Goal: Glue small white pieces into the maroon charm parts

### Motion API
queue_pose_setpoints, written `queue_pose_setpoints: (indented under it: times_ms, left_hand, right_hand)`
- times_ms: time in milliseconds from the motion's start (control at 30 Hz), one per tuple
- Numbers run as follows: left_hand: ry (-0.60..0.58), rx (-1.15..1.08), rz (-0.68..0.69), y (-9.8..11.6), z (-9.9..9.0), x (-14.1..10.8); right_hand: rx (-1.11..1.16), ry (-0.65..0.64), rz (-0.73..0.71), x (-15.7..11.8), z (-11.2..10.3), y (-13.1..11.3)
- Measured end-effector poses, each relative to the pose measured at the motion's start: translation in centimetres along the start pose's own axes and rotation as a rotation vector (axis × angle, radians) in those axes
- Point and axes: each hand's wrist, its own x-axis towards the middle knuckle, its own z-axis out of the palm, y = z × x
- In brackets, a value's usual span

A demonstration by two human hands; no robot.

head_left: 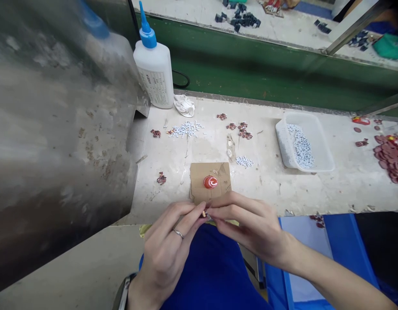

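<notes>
My left hand (pixel 173 245), with a ring on one finger, pinches a tiny brown and tan piece (pixel 204 213) at the table's front edge. My right hand (pixel 247 221) meets it there, its fingertips pressed together at the piece; whether they hold something of their own is too small to tell. Just beyond the fingertips lies a cardboard square (pixel 199 176) with a round red blob (pixel 211 182) on it. Small white-blue bits form a pile (pixel 187 129) and a smaller heap (pixel 244 162). Several small brown figures (pixel 243 130) lie behind the cardboard.
A white bottle with a blue nozzle (pixel 156 73) stands at the back left beside a metal housing (pixel 63 129). A translucent tub (pixel 323 148) of white-blue bits is on the right, with reddish-brown discs (pixel 390 159) farther right. Dark pieces (pixel 245 19) lie on the surface beyond the green partition (pixel 250 69).
</notes>
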Motion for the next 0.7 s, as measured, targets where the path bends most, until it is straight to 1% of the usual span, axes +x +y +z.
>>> queue_pose_setpoints:
  times_ms: [100, 167, 333, 467, 533, 567, 633, 700]
  left_hand:
    - [-0.016, -0.052, -0.053, 0.0, 0.0, -0.3]
    - [-0.025, -0.074, -0.047, 0.1, -0.1, -0.4]
    - [-0.015, -0.101, -0.020, 0.4, -0.1, -0.3]
    - [-0.018, -0.127, -0.056, 0.2, 0.0, 0.0]
    - [-0.010, -0.125, -0.092, 0.0, 0.0, 0.1]
    - [0.006, -0.117, -0.108, 0.0, 0.0, 0.2]
    - [0.056, -0.091, -0.123, 0.0, -0.1, 0.2]
    - [0.090, -0.063, -0.135, 0.1, -0.1, 0.3]
  right_hand:
    - [-0.132, -0.022, -0.108, 0.0, -0.3, -0.1]
    - [-0.146, -0.039, -0.138, 0.0, -0.5, -0.2]
    - [-0.118, 0.002, -0.129, 0.2, -0.9, -0.7]
    - [-0.142, 0.000, -0.111, -0.1, -0.6, -0.8]
    - [-0.134, 0.016, -0.066, -0.3, -0.2, -0.7]
    - [-0.100, 0.040, -0.020, -0.4, 0.0, -0.7]
    - [0.048, 0.112, 0.114, -0.6, 0.4, -0.7]
    - [0.263, 0.144, 0.285, -0.5, 0.8, -0.6]
